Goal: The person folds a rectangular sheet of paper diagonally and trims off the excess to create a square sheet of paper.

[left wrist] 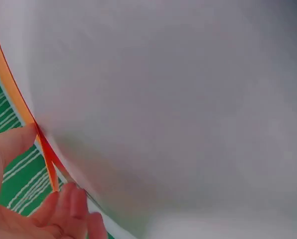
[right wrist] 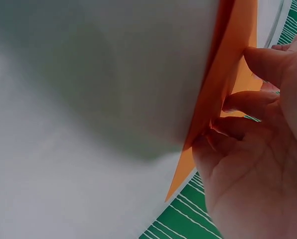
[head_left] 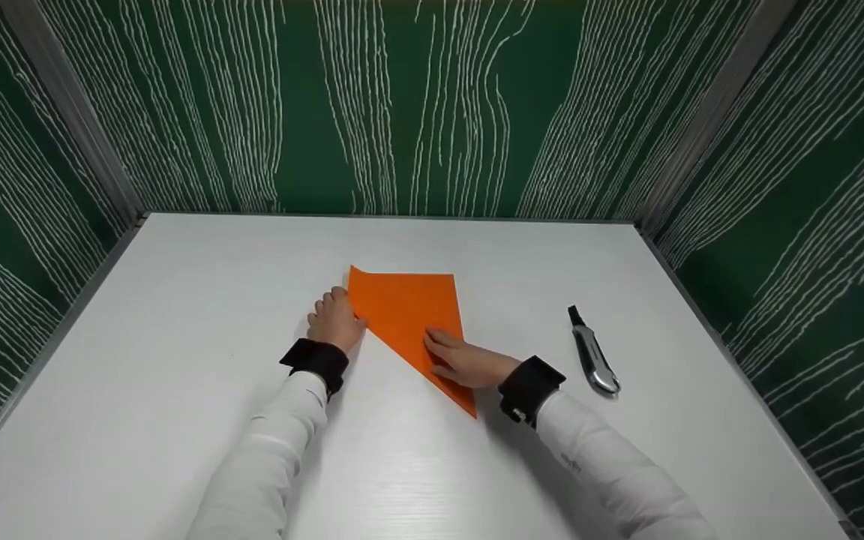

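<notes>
A sheet of orange paper (head_left: 406, 300), folded along a slanting edge, lies on the white table (head_left: 199, 300). Its upper left corner lifts slightly. My left hand (head_left: 336, 321) rests at the paper's left side; in the left wrist view the thumb (left wrist: 18, 142) touches the folded edge, with the fingers apart from it. On the lower right part of the paper, my right hand (head_left: 469, 361) presses with extended fingers. The right wrist view shows those fingertips along the orange paper (right wrist: 228, 64), whose layers gape a little. The underside of the fold is hidden.
A grey utility knife (head_left: 594, 352) with a black tip lies on the table to the right of the right hand. Green panels (head_left: 432, 112) with white wavy lines stand behind the table and at both sides, joined by grey metal posts (head_left: 713, 120).
</notes>
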`<state>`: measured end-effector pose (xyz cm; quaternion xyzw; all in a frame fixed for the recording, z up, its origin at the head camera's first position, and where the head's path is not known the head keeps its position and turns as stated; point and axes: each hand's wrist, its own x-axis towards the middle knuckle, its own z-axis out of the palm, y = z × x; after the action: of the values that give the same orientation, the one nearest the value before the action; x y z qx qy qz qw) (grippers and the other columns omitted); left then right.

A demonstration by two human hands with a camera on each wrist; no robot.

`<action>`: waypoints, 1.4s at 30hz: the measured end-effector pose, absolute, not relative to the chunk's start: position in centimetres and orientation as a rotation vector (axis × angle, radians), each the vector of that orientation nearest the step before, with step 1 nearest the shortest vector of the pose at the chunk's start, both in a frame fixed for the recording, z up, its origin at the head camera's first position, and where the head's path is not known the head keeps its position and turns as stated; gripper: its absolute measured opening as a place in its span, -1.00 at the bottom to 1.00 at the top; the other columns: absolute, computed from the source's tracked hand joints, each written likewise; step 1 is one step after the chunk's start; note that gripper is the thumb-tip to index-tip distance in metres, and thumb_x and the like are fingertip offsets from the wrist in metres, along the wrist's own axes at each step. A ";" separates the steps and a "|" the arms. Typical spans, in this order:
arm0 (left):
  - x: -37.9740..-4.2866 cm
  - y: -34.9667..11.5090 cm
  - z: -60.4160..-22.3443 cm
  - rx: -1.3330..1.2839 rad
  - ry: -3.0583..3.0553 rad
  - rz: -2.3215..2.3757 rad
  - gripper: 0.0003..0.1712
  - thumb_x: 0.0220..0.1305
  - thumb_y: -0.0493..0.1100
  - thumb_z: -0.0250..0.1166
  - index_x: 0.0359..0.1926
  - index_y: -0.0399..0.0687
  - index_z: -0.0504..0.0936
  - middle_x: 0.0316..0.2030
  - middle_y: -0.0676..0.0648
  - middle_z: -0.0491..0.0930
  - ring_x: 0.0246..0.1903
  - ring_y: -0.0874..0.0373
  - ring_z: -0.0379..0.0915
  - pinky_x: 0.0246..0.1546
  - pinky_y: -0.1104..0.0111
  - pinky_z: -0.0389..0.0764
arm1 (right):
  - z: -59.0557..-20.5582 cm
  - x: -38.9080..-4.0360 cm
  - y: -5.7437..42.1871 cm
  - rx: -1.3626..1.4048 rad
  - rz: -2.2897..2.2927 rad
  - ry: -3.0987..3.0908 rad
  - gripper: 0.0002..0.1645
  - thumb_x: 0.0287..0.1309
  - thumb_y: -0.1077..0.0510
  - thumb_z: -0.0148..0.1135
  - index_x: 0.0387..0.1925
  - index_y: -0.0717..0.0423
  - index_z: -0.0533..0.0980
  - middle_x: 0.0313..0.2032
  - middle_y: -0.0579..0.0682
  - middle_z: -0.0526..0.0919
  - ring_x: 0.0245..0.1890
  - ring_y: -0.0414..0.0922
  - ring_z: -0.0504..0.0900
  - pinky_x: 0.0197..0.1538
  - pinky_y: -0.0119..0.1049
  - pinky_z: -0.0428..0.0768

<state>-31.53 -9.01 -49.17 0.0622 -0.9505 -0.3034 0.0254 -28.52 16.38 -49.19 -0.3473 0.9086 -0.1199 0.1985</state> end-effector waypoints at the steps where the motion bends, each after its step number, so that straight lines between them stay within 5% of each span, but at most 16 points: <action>1: -31.6 -9.1 -49.1 0.189 -2.911 -0.996 -0.40 0.34 -0.18 0.36 0.27 -0.35 0.35 0.12 -0.37 0.53 0.15 -0.30 0.47 0.19 -0.06 0.48 | -49.2 -28.5 16.4 -0.977 -0.340 2.542 -0.24 0.62 0.02 -0.09 0.61 0.28 -0.05 0.65 0.25 -0.14 0.67 0.15 -0.08 0.63 0.02 0.14; 5: -31.9 -9.5 -48.9 0.217 -2.824 -1.193 -0.51 0.29 -0.33 0.32 0.18 -0.25 0.35 0.00 -0.37 0.64 -0.10 -0.23 0.62 -0.10 0.10 0.59 | -49.2 -28.2 16.3 -0.997 -0.332 2.543 -0.24 0.62 0.02 -0.09 0.61 0.27 -0.04 0.65 0.25 -0.13 0.67 0.15 -0.05 0.62 0.02 0.18; 9: -32.3 -9.9 -48.7 0.274 -2.750 -1.365 -0.58 0.30 -0.36 0.26 0.14 -0.19 0.37 -0.05 -0.33 0.70 -0.22 -0.14 0.65 -0.31 0.33 0.48 | -48.9 -27.9 16.1 -0.958 -0.346 2.528 -0.24 0.62 0.02 -0.09 0.62 0.25 -0.05 0.66 0.22 -0.15 0.67 0.14 -0.08 0.63 0.00 0.16; 15: -32.6 -10.6 -48.6 0.298 -2.650 -1.609 -0.46 0.37 -0.35 0.25 0.34 -0.29 0.44 0.10 -0.39 0.67 -0.02 -0.15 0.69 -0.22 0.44 0.61 | -48.5 -27.6 15.9 -0.917 -0.358 2.516 -0.25 0.63 0.02 -0.11 0.62 0.21 -0.06 0.66 0.18 -0.17 0.68 0.11 -0.09 0.64 -0.01 0.13; 24: -32.5 -11.1 -48.5 0.349 -2.507 -1.937 -0.46 0.43 -0.34 0.21 0.38 -0.38 0.45 0.19 -0.43 0.60 -0.51 0.30 0.60 -0.37 0.51 0.71 | -48.4 -27.6 16.1 -0.904 -0.367 2.520 -0.25 0.63 0.01 -0.11 0.63 0.19 -0.06 0.67 0.16 -0.17 0.68 0.10 -0.10 0.64 -0.01 0.13; 34: -32.1 -10.7 -48.3 0.342 -2.408 -2.070 -0.45 0.42 -0.33 0.23 0.39 -0.37 0.44 0.20 -0.42 0.61 -0.44 0.36 0.61 -0.24 0.47 0.75 | -49.0 -28.6 16.8 -0.879 -0.456 2.673 -0.31 0.61 0.09 -0.07 0.56 0.33 0.09 0.59 0.31 0.09 0.60 0.21 0.16 0.56 0.06 0.29; 42: -32.2 -10.8 -48.4 0.300 -2.349 -2.141 -0.44 0.43 -0.35 0.23 0.40 -0.43 0.41 0.20 -0.46 0.58 -0.43 0.38 0.60 -0.22 0.50 0.74 | -49.2 -31.2 18.2 -0.693 -0.598 2.753 -0.29 0.60 0.10 -0.05 0.53 0.45 0.08 0.54 0.42 0.11 0.58 0.27 0.15 0.58 0.11 0.23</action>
<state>-32.17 -10.83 -48.41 0.0938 -0.7356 -0.6704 -0.0251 -31.18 18.19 -49.17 -0.2371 0.9420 -0.2047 0.1201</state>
